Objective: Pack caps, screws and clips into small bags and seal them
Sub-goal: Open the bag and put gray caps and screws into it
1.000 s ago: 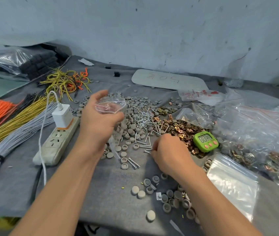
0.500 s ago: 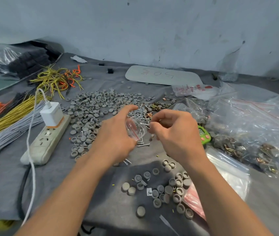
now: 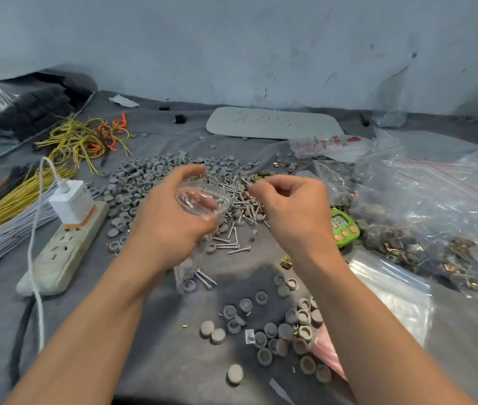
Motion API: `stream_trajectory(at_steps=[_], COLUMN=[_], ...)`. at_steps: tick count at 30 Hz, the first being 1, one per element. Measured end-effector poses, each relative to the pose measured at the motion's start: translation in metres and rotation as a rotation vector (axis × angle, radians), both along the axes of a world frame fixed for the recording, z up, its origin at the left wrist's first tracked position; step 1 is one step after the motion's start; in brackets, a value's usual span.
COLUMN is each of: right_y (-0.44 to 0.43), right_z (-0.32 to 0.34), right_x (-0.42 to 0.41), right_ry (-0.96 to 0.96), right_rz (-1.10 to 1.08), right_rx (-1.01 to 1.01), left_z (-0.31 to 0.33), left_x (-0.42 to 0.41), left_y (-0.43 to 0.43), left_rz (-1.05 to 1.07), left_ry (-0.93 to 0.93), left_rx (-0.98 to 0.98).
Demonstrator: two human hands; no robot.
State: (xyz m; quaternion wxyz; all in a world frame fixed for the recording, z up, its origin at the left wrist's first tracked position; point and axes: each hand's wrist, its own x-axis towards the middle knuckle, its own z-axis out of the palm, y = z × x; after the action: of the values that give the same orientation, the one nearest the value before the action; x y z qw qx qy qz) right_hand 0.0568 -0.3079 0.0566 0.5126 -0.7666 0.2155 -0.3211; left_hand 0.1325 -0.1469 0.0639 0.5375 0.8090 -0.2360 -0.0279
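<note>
Left hand [image 3: 170, 226] curls round the small clear bag [image 3: 202, 200] — limp, slippery film, best gripped at its mouth; right hand [image 3: 290, 211], fingers curled, pinches what looks like a screw [image 3: 246, 182] — light, stiff.

On the desk [image 3: 150, 331], the power strip [image 3: 65, 249] lies left of the caps [image 3: 135, 182], with wire bundles [image 3: 4, 206] further left. Screws [image 3: 231, 244] lie right of the caps, and the timer [image 3: 344, 228] beyond them. The large bags [image 3: 436, 206] sit rightmost, seemingly holding clips [image 3: 401, 249]. A board [image 3: 272, 122] lies behind.
</note>
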Motion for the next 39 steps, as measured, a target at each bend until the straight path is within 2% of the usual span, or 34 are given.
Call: stream_trajectory(at_steps=[2,4,6,9,14,17,21,24,29,34,39], right_y=[-0.005,0.000,0.008,0.016,0.010,0.000,-0.008,-0.002,0.010,0.010,0.004], right_z=[-0.004,-0.011,-0.019,-0.025,-0.023,-0.014,-0.001,0.011,0.007,0.001,0.005], right_x=[0.001,0.004,0.007,0.008,-0.001,-0.006,-0.015,-0.027,-0.035,-0.027,-0.018], right_ry=[0.248,0.528,0.707,0.807,0.862,0.727,0.272,0.047,0.072,0.065,-0.125], right_rz=[-0.008,0.082,0.160,0.180,0.203,0.138,0.001,0.128,0.268,0.334,0.098], right_rx=[-0.170,-0.313,-0.403,-0.520,-0.643,-0.552,-0.291,-0.189,-0.398,-0.155,0.117], left_z=[0.001,0.003,0.003,0.002,0.003,0.004,0.005,0.005,0.003,0.005,0.010], left_x=[0.006,0.010,0.013,0.014,0.014,0.011,-0.001,-0.010,-0.025,-0.024,-0.010], left_y=[0.004,0.006,0.004,0.000,-0.002,-0.004,-0.014,-0.023,-0.032,-0.033,-0.023], left_rz=[0.041,0.072,0.094,0.100,0.110,0.098,0.041,0.013,-0.075,-0.119,0.011], left_ry=[0.059,0.105,0.134,0.125,-0.045,-0.124,-0.150,-0.165,-0.223,-0.209,-0.152], left_rx=[-0.115,-0.209,-0.266,-0.250,-0.048,0.136,0.336,0.415,0.431,0.399,0.281])
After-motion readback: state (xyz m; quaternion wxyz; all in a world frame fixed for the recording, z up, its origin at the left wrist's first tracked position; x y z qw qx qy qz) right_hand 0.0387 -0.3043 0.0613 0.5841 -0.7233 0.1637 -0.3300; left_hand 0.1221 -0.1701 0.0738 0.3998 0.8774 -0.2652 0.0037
